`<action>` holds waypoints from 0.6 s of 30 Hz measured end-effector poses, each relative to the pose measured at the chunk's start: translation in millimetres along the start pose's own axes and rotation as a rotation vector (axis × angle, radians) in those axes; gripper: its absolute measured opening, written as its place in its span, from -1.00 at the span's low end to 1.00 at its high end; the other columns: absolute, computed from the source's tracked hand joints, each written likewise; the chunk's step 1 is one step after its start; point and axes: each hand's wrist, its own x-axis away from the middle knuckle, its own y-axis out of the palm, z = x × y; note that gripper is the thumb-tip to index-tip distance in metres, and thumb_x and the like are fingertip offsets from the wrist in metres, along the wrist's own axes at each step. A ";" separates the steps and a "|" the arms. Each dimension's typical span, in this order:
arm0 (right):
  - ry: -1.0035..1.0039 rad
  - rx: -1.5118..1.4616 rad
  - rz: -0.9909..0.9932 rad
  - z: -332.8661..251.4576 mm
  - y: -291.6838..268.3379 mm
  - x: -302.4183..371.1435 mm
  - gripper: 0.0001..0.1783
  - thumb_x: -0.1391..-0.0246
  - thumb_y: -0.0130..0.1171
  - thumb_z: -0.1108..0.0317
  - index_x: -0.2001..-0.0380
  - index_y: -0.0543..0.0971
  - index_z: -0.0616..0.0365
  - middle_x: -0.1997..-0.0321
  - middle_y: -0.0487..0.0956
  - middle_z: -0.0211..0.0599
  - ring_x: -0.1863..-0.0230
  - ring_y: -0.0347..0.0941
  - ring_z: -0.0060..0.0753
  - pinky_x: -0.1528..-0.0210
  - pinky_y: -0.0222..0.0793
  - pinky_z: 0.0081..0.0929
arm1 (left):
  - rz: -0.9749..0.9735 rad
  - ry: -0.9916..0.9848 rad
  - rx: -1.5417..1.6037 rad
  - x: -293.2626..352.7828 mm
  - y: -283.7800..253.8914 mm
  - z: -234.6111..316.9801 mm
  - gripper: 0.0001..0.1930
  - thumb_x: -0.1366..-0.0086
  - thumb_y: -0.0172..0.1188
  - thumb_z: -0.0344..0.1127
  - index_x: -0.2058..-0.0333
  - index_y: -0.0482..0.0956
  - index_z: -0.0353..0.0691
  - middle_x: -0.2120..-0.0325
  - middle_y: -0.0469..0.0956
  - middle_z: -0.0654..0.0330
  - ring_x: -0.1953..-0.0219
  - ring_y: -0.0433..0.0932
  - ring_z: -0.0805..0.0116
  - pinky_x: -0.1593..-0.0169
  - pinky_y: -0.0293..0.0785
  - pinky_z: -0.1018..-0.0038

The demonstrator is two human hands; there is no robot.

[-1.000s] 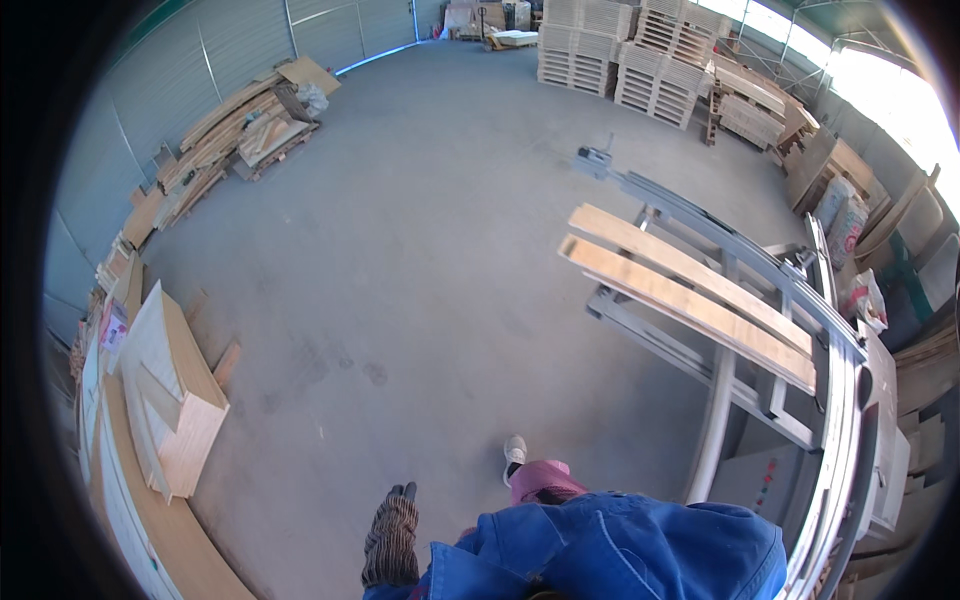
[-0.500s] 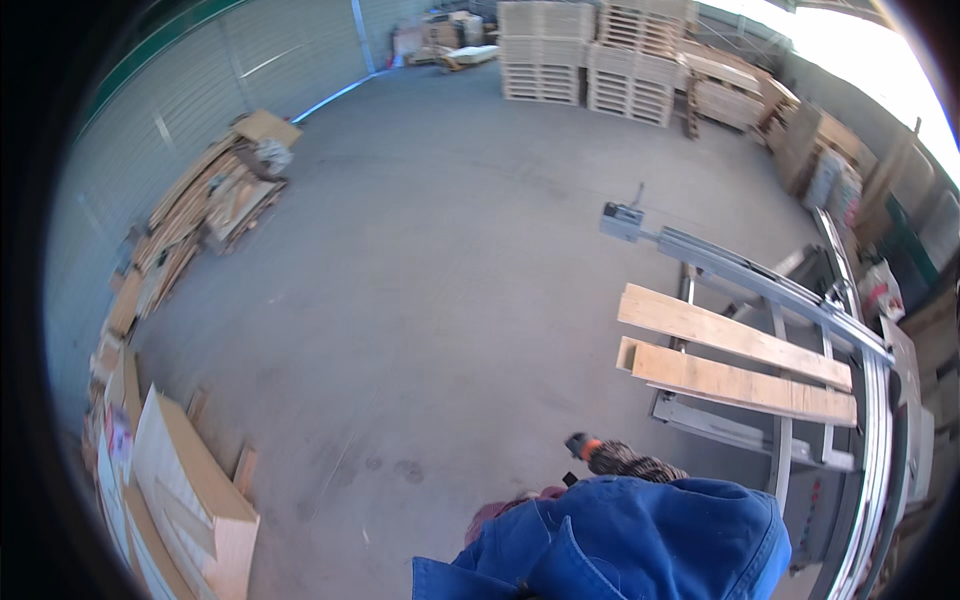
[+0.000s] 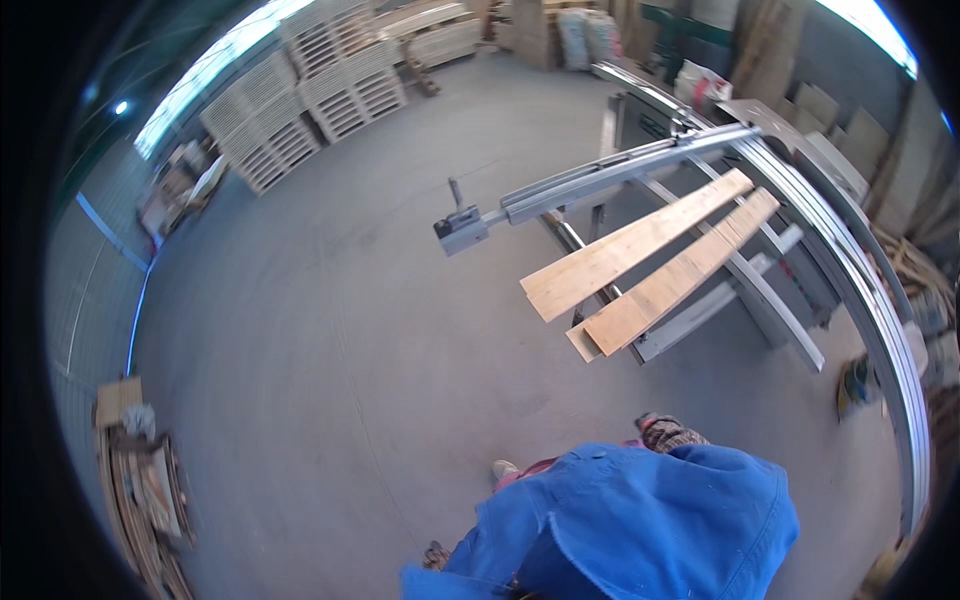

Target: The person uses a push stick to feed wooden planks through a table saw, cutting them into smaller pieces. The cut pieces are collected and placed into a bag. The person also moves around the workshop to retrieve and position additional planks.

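Note:
My right hand (image 3: pixel 648 423), seemingly in a dark glove with a reddish band, hangs low in front of my blue jacket (image 3: pixel 640 510). A brown patterned sleeve (image 3: pixel 682 436) covers that forearm. The fingers are too small and blurred to read, and nothing held shows. On the left, only a bit of patterned sleeve (image 3: pixel 435 556) peeks out past the jacket; the left hand itself does not show. Beyond my right hand, apart from it, pale wooden boards lie in two rows, a far board (image 3: pixel 640 243) and a near board (image 3: pixel 680 275), across a grey metal saw-table frame (image 3: pixel 690 318).
A metal fence rail (image 3: pixel 620 170) with an end block (image 3: pixel 461 232) juts left over the floor. The long silver rail (image 3: pixel 850 260) curves down the right side. White pallets (image 3: pixel 262 125) are stacked at the far left. Scrap boards (image 3: pixel 135 500) lie along the left wall.
My view has turned to the right, so the saw frame and boards sit closer to the middle. My right hand now shows nearer the jacket. A shoe tip has come into view.

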 end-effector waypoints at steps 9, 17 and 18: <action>0.069 -0.391 -0.006 -108.3 88.9 45.0 -0.53 -0.16 0.18 0.00 0.02 0.64 0.09 0.16 0.69 -0.22 0.15 0.62 -0.25 0.06 0.52 -0.26 | -0.249 0.168 -0.201 -187.5 41.4 168.7 -0.38 -0.44 0.05 0.07 -0.29 0.32 -0.24 -0.20 0.42 -0.03 -0.21 0.41 0.10 -0.27 0.34 0.26; -0.048 -0.372 -0.020 -312.3 85.8 19.9 -0.52 -0.13 0.17 -0.03 0.03 0.65 0.06 0.12 0.69 -0.16 0.09 0.61 -0.16 -0.01 0.50 -0.19 | -0.510 0.334 -0.238 -277.5 176.9 326.2 -0.39 -0.44 0.07 0.06 -0.28 0.33 -0.24 -0.18 0.43 -0.03 -0.19 0.42 0.11 -0.24 0.36 0.26; -0.037 -0.353 -0.016 -334.2 78.2 9.1 -0.52 -0.13 0.17 -0.03 0.03 0.66 0.06 0.12 0.69 -0.15 0.08 0.61 -0.15 -0.02 0.49 -0.18 | -0.525 0.338 -0.238 -292.6 187.9 339.9 -0.39 -0.43 0.07 0.06 -0.28 0.33 -0.24 -0.18 0.43 -0.03 -0.18 0.42 0.11 -0.24 0.36 0.26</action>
